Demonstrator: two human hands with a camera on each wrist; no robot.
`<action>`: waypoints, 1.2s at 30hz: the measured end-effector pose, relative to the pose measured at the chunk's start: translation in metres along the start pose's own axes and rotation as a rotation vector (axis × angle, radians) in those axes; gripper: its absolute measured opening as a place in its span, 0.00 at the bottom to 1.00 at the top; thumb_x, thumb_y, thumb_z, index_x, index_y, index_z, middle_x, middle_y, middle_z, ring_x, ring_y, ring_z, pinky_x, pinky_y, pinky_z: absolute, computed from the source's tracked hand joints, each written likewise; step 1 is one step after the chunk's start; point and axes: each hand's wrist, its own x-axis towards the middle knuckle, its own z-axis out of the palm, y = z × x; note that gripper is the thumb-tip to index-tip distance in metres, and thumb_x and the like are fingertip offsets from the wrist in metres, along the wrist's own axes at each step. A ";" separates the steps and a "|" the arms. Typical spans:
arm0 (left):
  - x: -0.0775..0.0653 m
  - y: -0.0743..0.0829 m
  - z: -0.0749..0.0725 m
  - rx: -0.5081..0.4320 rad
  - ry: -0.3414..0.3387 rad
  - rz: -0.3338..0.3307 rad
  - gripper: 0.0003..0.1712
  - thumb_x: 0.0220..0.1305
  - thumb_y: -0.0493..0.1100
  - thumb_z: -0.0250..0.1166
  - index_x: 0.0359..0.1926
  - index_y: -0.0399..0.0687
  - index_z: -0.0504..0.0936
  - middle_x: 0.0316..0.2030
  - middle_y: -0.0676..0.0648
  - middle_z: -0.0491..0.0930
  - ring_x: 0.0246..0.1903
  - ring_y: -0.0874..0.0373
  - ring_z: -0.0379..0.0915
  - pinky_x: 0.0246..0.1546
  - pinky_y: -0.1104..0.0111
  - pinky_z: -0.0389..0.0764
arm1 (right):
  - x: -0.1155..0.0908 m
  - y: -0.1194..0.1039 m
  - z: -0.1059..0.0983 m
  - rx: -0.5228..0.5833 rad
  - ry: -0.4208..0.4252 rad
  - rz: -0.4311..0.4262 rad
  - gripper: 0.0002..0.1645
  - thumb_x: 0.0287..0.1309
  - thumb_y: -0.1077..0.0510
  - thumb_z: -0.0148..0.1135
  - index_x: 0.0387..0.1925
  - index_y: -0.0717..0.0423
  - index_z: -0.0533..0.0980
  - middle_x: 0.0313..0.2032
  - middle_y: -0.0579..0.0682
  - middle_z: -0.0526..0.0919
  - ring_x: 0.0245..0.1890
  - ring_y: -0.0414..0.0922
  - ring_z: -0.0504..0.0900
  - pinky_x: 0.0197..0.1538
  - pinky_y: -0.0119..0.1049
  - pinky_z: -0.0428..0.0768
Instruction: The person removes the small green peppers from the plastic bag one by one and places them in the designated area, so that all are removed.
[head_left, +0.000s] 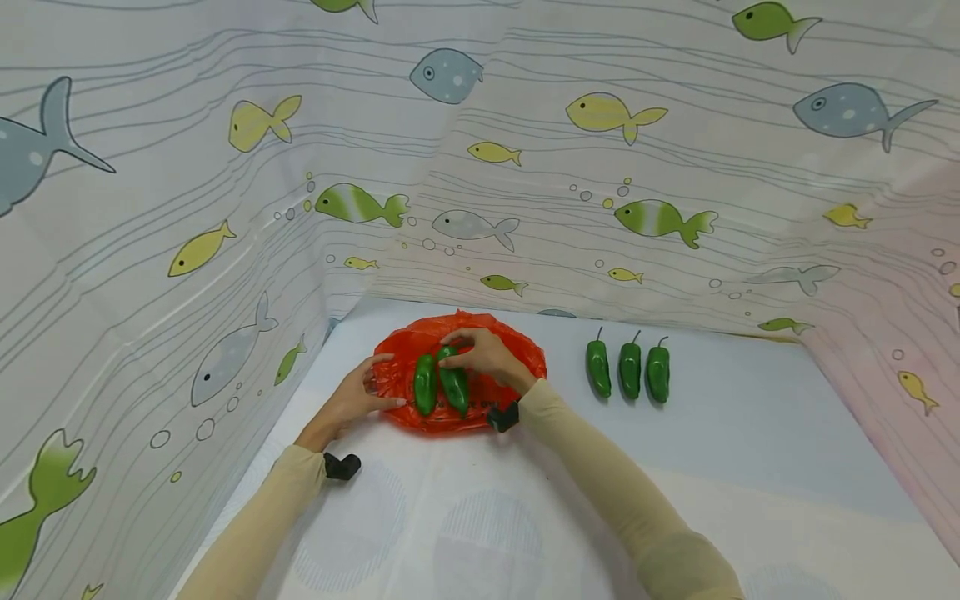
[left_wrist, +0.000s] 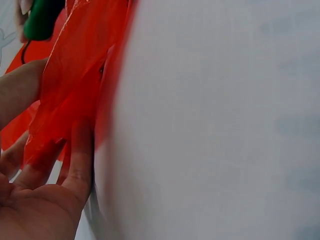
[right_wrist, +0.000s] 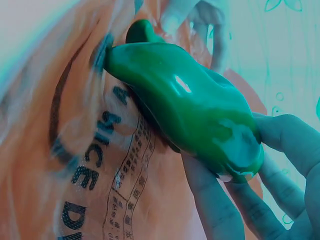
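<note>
A red plastic bag point(head_left: 517, 342) lies spread on the table with two glossy green peppers on it. My right hand point(head_left: 483, 357) holds one green pepper point(head_left: 454, 390) by its far end, thumb and fingertips round it in the right wrist view, where its narrow tip points away. Beside it, to the left, lies the other pepper point(head_left: 425, 385). At the bag's left edge my left hand point(head_left: 356, 393) grips the plastic, thumb and forefinger spread apart. In the left wrist view its fingers point(left_wrist: 77, 170) reach behind the red film, which partly hides them.
To the right of the bag stand three more green peppers point(head_left: 630, 370) in a row on the white table point(head_left: 720, 417), stems pointing to the back. A fish-patterned curtain point(head_left: 555, 242) closes off the back and both sides. Dark wrist cameras point(head_left: 342, 467) sit on both sleeves.
</note>
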 end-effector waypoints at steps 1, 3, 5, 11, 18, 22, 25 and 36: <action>0.000 0.000 0.000 0.001 0.001 0.001 0.53 0.56 0.42 0.80 0.77 0.51 0.60 0.72 0.34 0.61 0.68 0.33 0.60 0.67 0.42 0.68 | -0.001 -0.001 0.000 0.000 -0.005 -0.006 0.28 0.58 0.53 0.78 0.59 0.54 0.81 0.58 0.50 0.80 0.47 0.49 0.82 0.42 0.42 0.87; 0.000 -0.001 0.000 0.002 0.001 0.008 0.53 0.56 0.43 0.80 0.78 0.50 0.60 0.72 0.34 0.62 0.67 0.33 0.61 0.67 0.42 0.68 | -0.003 -0.001 0.000 -0.008 -0.013 -0.022 0.28 0.58 0.53 0.77 0.60 0.53 0.81 0.58 0.49 0.80 0.51 0.49 0.80 0.43 0.41 0.86; -0.001 0.000 -0.001 0.000 0.003 0.011 0.53 0.56 0.42 0.80 0.78 0.50 0.59 0.72 0.33 0.62 0.67 0.33 0.61 0.67 0.42 0.68 | -0.006 -0.002 0.000 -0.014 -0.024 -0.036 0.29 0.59 0.52 0.77 0.60 0.53 0.81 0.58 0.48 0.80 0.53 0.48 0.79 0.44 0.41 0.86; -0.002 0.002 -0.001 -0.017 -0.004 0.017 0.54 0.58 0.41 0.79 0.79 0.49 0.57 0.73 0.33 0.61 0.69 0.32 0.59 0.67 0.41 0.67 | -0.014 -0.008 0.000 -0.003 -0.053 -0.033 0.29 0.59 0.53 0.77 0.61 0.54 0.81 0.58 0.48 0.81 0.51 0.51 0.81 0.44 0.45 0.87; -0.015 0.024 0.000 -0.023 -0.015 0.002 0.51 0.61 0.36 0.75 0.78 0.44 0.57 0.72 0.30 0.59 0.68 0.30 0.58 0.67 0.40 0.66 | -0.021 -0.011 -0.003 -0.037 -0.057 -0.024 0.24 0.58 0.51 0.78 0.57 0.45 0.84 0.56 0.44 0.81 0.58 0.53 0.77 0.47 0.45 0.86; -0.022 0.034 0.002 -0.023 -0.022 0.010 0.50 0.61 0.35 0.74 0.78 0.39 0.56 0.72 0.27 0.59 0.68 0.28 0.58 0.67 0.39 0.65 | -0.025 -0.012 -0.007 -0.038 -0.049 -0.023 0.26 0.57 0.50 0.78 0.58 0.45 0.83 0.58 0.45 0.80 0.57 0.52 0.78 0.47 0.43 0.86; -0.023 0.036 0.001 -0.021 -0.019 0.007 0.50 0.61 0.35 0.75 0.78 0.39 0.56 0.71 0.27 0.59 0.67 0.29 0.59 0.67 0.39 0.65 | -0.027 -0.012 -0.010 -0.023 -0.044 -0.032 0.27 0.58 0.51 0.78 0.59 0.48 0.82 0.59 0.47 0.80 0.53 0.51 0.82 0.45 0.44 0.87; -0.003 0.005 0.002 -0.024 -0.005 0.025 0.53 0.59 0.37 0.77 0.79 0.45 0.56 0.72 0.30 0.61 0.67 0.32 0.60 0.67 0.41 0.66 | -0.034 -0.012 -0.021 0.007 0.012 -0.037 0.27 0.59 0.53 0.77 0.60 0.46 0.81 0.60 0.48 0.79 0.43 0.48 0.86 0.41 0.44 0.88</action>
